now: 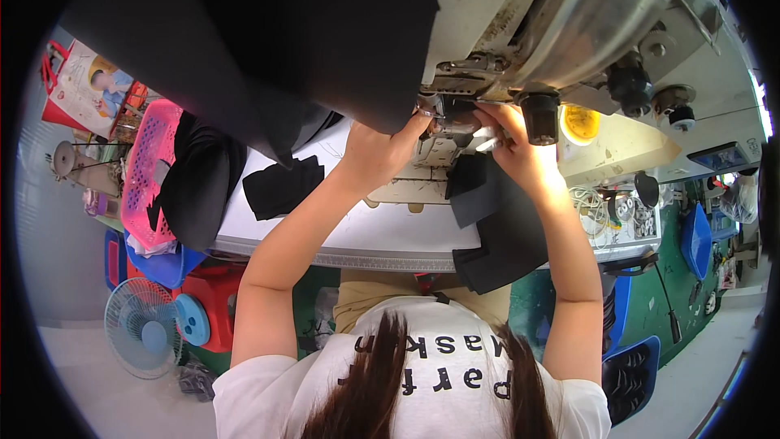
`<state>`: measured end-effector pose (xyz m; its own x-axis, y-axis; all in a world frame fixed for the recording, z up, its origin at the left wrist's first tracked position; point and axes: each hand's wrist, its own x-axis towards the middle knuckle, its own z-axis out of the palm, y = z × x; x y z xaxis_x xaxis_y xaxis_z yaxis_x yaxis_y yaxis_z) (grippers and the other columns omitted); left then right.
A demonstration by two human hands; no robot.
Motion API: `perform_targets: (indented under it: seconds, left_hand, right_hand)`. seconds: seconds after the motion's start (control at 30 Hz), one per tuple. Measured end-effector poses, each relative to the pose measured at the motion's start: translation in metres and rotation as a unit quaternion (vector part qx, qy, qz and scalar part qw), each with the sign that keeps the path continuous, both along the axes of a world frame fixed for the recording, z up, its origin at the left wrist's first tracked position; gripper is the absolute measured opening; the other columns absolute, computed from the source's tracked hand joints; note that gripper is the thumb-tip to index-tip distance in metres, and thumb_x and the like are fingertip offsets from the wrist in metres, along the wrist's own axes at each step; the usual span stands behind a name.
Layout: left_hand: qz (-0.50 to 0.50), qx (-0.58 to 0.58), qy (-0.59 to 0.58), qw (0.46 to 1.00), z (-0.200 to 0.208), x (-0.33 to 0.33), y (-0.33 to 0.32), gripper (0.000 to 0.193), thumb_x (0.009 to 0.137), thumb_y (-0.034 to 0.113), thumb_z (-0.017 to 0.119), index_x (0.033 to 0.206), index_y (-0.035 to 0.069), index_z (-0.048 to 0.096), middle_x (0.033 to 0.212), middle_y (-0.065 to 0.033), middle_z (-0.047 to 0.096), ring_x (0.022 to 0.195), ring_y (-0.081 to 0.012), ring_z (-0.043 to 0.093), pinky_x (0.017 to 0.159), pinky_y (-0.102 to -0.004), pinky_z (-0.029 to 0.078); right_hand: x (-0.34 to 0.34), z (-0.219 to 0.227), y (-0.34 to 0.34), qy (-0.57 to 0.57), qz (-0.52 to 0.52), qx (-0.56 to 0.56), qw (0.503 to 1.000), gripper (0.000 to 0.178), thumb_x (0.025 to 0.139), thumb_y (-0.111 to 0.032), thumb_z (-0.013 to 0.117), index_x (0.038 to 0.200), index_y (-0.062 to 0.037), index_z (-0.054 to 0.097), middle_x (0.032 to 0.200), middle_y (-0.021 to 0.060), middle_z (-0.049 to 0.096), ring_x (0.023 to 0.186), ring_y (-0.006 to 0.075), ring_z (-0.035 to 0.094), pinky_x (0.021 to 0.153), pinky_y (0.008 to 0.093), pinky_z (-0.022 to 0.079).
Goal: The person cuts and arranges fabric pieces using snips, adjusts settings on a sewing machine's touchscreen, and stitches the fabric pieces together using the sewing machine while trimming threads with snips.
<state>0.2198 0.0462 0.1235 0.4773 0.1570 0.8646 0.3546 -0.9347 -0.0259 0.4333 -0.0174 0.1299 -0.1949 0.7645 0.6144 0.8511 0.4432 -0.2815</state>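
Observation:
Both my hands are at the needle area of a sewing machine (561, 24). My left hand (378, 150) has its fingertips closed on the edge of black fabric (461, 112) beside the presser foot; some of its fingers are hidden. On the other side of the needle, my right hand (524, 146) is curled around a small pale thing (487, 145) whose kind I cannot make out. A large black cloth (301, 32) hangs over the upper left, partly covering the left hand. Dark cut pieces (505, 232) drape over the table edge by my right forearm.
Folded black fabric (283, 187) lies on the white table (382, 232). At left are a pink basket (150, 171) with black cloth over its rim and a fan (145, 329). A yellow round dish (580, 124) and a phone (719, 156) lie at right. Blue bins (632, 378) stand below.

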Motion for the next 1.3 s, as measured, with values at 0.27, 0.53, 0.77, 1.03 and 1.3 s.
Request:
perform_targets:
  seconds: [0.27,0.53,0.77,1.03,1.3]
  left_hand:
    - [0.080,0.047,0.001,0.996,-0.014,-0.012,-0.009,0.041,0.060,-0.001,0.066,0.101,0.004,0.062,0.078,-0.0076,0.056,0.072,-0.0239,0.055,0.060,-0.0319,0.044]
    - [-0.003,-0.029,0.168,0.985,0.000,-0.045,-0.011,0.049,0.059,0.000,0.061,0.108,0.001,0.060,0.077,-0.0066,0.059,0.071,-0.0203,0.059,0.061,-0.0308,0.047]
    - [-0.056,-0.313,0.240,0.917,0.043,-0.079,-0.014,0.036,0.068,-0.003,0.059,0.103,0.004,0.062,0.084,-0.0109,0.061,0.078,-0.0274,0.059,0.068,-0.0327,0.046]
    - [-0.057,-0.439,0.214,0.871,0.058,-0.044,0.005,0.016,0.077,0.017,0.070,0.081,0.004,0.063,0.077,-0.0075,0.060,0.084,-0.0205,0.058,0.079,-0.0300,0.043]
    - [0.025,-0.590,0.191,0.784,0.065,-0.011,0.011,0.046,0.078,0.042,0.068,0.101,0.003,0.066,0.086,-0.0065,0.064,0.075,-0.0147,0.057,0.070,-0.0274,0.045]
  right_hand:
    - [-0.035,0.024,-0.047,-0.038,0.209,-0.090,0.973,0.053,0.055,0.001,0.071,0.107,0.0009,0.057,0.112,0.0137,0.059,0.083,0.0253,0.064,0.064,0.0308,0.053]
    - [-0.027,0.004,-0.040,-0.175,0.099,-0.029,0.979,0.045,0.063,-0.004,0.065,0.106,0.0027,0.057,0.083,0.0074,0.054,0.073,0.0219,0.056,0.060,0.0317,0.049]
    - [-0.022,0.035,-0.036,0.103,0.098,-0.104,0.984,0.042,0.061,0.015,0.057,0.100,-0.0005,0.057,0.080,0.0089,0.057,0.073,0.0227,0.061,0.063,0.0305,0.051]
    - [-0.027,0.020,-0.015,0.080,0.080,-0.030,0.993,0.034,0.068,0.001,0.065,0.101,-0.0027,0.060,0.084,0.0103,0.063,0.076,0.0257,0.063,0.067,0.0353,0.050]
    - [-0.019,0.005,-0.034,-0.077,0.054,0.051,0.994,0.066,0.058,-0.022,0.079,0.117,-0.0035,0.058,0.129,0.0157,0.048,0.089,0.0268,0.059,0.069,0.0347,0.052]
